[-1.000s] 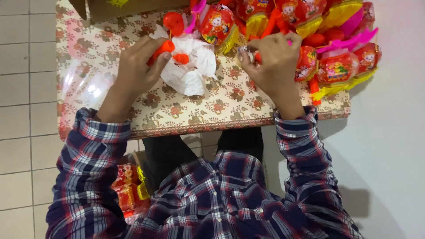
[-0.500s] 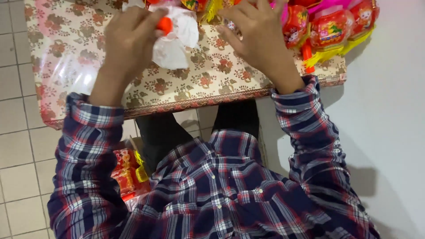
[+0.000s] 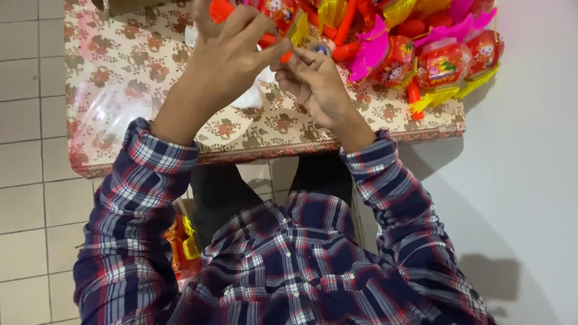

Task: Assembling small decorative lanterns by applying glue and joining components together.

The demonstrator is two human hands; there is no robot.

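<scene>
While both hands meet above the table (image 3: 150, 78), the left hand (image 3: 232, 54) pinches an orange stick (image 3: 288, 55) between thumb and forefinger, its fingers drawn together on the piece. A little more orange plastic shows past the knuckles at the upper edge of that hand, but whether it belongs to the same piece cannot be told. The right hand (image 3: 316, 84) sits just beside the pinch, palm turned partly up, fingers curled loosely toward the stick's end; its fingertips are touching or almost touching the left thumb, and whether they actually clamp anything cannot be told. A small round dark part (image 3: 321, 47) lies right above the right fingertips, too blurred to identify. Under the left hand, below the pinch, a white bag (image 3: 253, 96) peeks out on the flowered cloth. Beyond the pinch and off to its right lies a heap of toy lanterns (image 3: 445, 60), red globes with yellow fringe, pink fins and orange handles, crowding the far right corner of the table. Left of the pinch, a clear plastic sheet (image 3: 102, 114) glints on the cloth. Both sleeves (image 3: 144, 198) are plaid, dark blue and red. Near the left elbow, down by the tiled floor (image 3: 30, 180), more orange and yellow packaged items (image 3: 182, 247) show.
</scene>
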